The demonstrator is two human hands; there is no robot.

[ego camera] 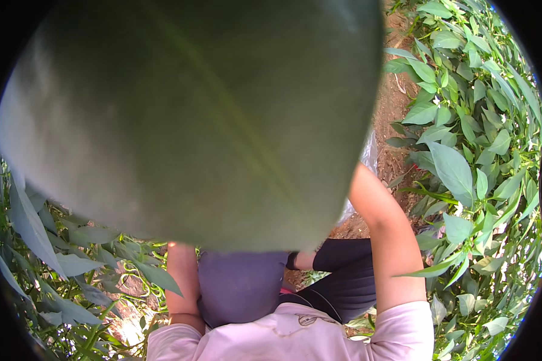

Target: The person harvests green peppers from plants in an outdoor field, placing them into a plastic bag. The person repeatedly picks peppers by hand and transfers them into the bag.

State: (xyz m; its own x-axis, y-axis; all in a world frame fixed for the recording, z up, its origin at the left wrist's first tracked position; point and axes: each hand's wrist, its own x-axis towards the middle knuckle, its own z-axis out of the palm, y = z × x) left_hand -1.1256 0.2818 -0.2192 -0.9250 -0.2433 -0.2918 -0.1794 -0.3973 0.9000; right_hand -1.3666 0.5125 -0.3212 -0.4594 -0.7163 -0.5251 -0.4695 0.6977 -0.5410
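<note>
A large blurred leaf (198, 126) hangs right before the camera and covers the upper left and middle of the view. Both my forearms run up behind it, so neither of my hands shows. My bent right arm comes out at the leaf's right edge, and part of my left arm is visible below it. Before me are my dark-trousered legs (343, 280), with one knee raised between my arms. Part of a clear plastic sheet or bag (369, 155) shows beside my right forearm.
Dense pepper plants (469, 180) with small white flowers line the right side. More leafy plants (72, 266) grow at the left, with thin curled green peppers (133, 280) among them. Bare brown soil (390, 113) runs between my right arm and the right-hand row.
</note>
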